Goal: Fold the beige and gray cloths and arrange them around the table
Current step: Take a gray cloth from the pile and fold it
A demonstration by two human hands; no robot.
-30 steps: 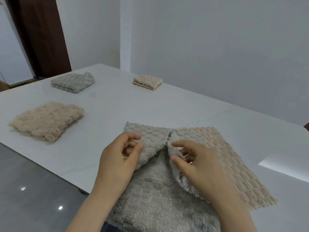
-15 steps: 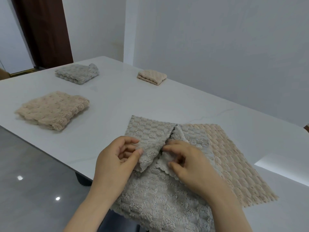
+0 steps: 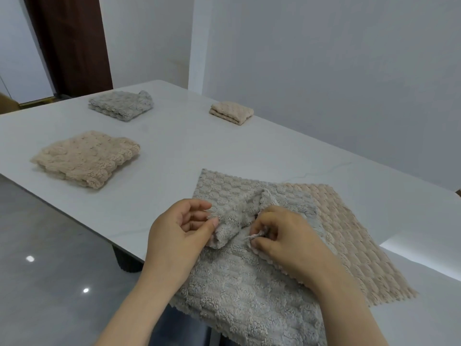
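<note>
The gray cloth (image 3: pixel 237 295) lies at the near edge of the white bench (image 3: pixel 174 151), its near part hanging over the edge toward the person. Its far part overlaps a flat beige cloth (image 3: pixel 354 236), which spreads out to the right of it. The left hand (image 3: pixel 179 231) has its thumb and curled fingers pinching a corner of the gray cloth that is turned back over the rest into a thick fold. Just beside it, the right hand (image 3: pixel 282 240) pinches another piece of the gray cloth's edge between thumb and forefinger, its other fingers curled. The two hands are close together, with a raised ridge of gray cloth between them. To the left, well apart from the hands, a folded beige cloth (image 3: pixel 84 158) sits near the bench's left edge. Farther back, a folded gray cloth (image 3: pixel 121 104) rests near the far left corner, and a small beige cloth (image 3: pixel 230 112), also folded, sits near the far edge by the pale wall (image 3: pixel 324 71). A dark door (image 3: pixel 72 43) stands behind the bench at the upper left. The glossy gray floor (image 3: pixel 50 270) shows below the bench, with a dark leg (image 3: pixel 124 260) under its near edge.
</note>
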